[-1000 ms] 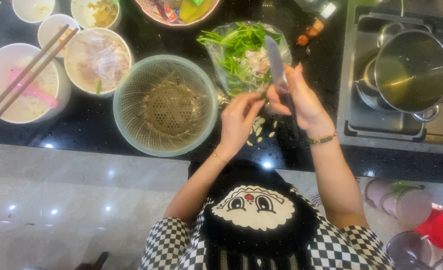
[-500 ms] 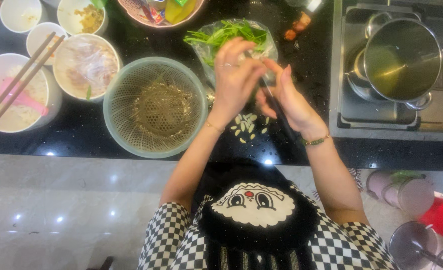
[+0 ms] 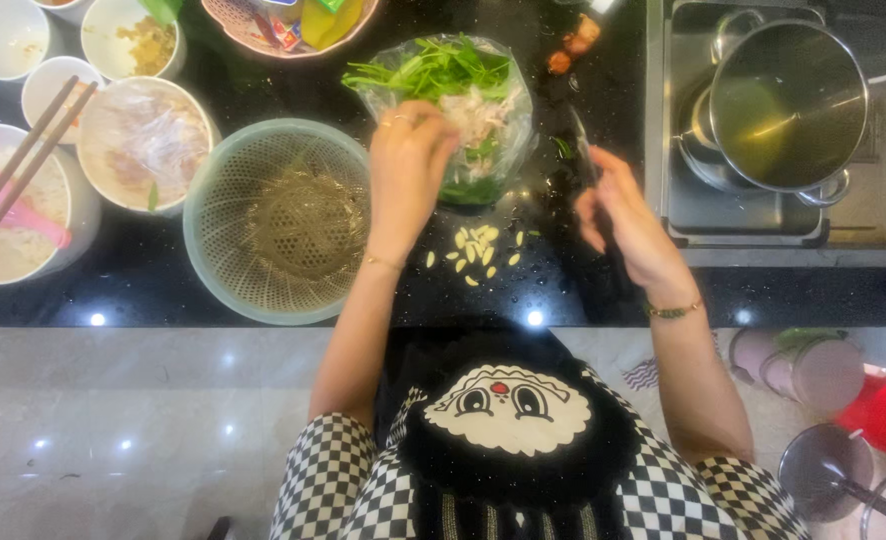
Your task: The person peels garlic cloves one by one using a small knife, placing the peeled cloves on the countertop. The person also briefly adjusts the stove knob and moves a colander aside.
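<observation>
Centrally, upper frame: one clear plastic bag of greens (image 3: 453,85) on black counter (image 3: 563,290). Left hand (image 3: 408,160) reaching up, fingers curled into bag's lower edge, gripping contents. Right hand (image 3: 618,205) at centre right, fingers closed around one dark knife (image 3: 581,150). About a dozen pale garlic slices (image 3: 478,250) below bag, between both wrists. One green colander (image 3: 283,220) at left; one steel pot (image 3: 788,105) upper right.

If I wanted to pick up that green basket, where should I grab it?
Probably by the rim of the basket on its near edge, coming from above. It sits upright and open, a bowl crowds its far left side, and the left hand and the bag of greens lie to its right.
</observation>
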